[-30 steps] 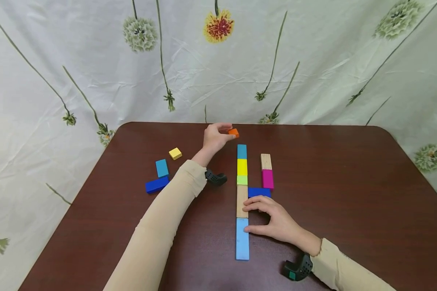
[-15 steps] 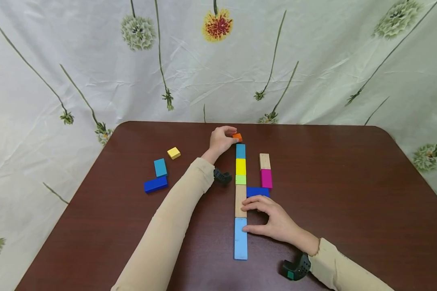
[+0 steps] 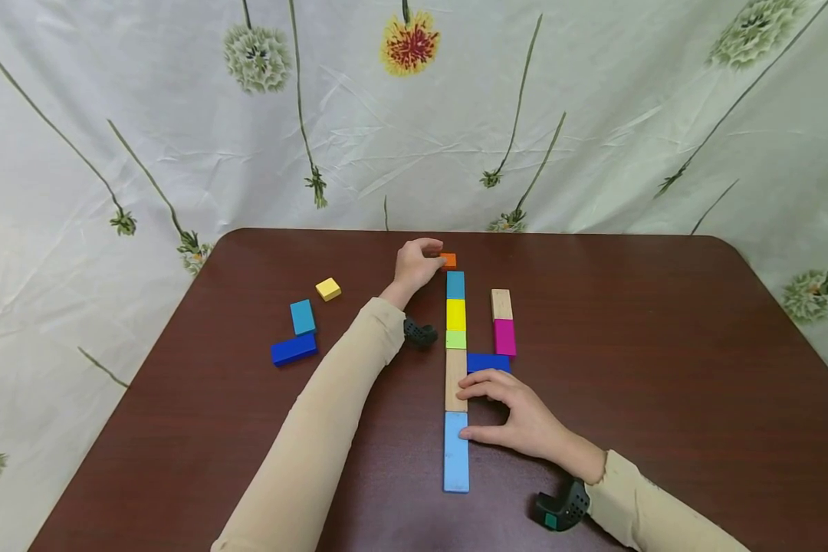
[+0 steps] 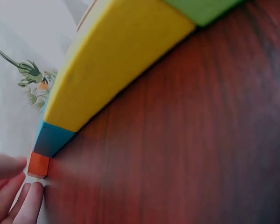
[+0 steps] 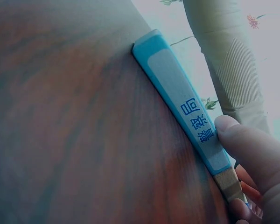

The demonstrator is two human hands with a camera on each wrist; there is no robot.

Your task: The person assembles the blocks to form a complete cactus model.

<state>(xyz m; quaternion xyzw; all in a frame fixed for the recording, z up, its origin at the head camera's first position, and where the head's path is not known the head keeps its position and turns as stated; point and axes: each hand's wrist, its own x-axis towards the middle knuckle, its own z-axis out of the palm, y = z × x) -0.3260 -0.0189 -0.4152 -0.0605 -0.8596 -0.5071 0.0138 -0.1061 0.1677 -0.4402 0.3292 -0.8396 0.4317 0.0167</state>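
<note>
White cloth (image 3: 593, 69) printed with flowers hangs behind a dark brown bench (image 3: 662, 345). On the left lie a pale yellow block (image 3: 328, 289), a turquoise block (image 3: 303, 317) and a dark blue block (image 3: 294, 349); the left sleeve (image 3: 327, 414) stretches across between them and a straight row. Right of the row, a short wooden block (image 3: 502, 304) meets a magenta block (image 3: 504, 337), with a blue block (image 3: 488, 362) set crosswise against the row's side.

From near to far, the row runs light blue block (image 3: 456, 464), tan block (image 3: 451, 379), lime block (image 3: 455, 340), yellow block (image 3: 455, 314) and teal block (image 3: 455, 285). At its far end sits the orange block (image 4: 38, 164), slightly left of the row's line.

The left hand (image 3: 416, 264) has its thumb at the orange block's left side and its fingers bent around the far end; whether they grasp it cannot be told. The right hand (image 3: 520, 418) is spread and relaxed, its thumb resting on the light blue block and its fingers on the tan block.
</note>
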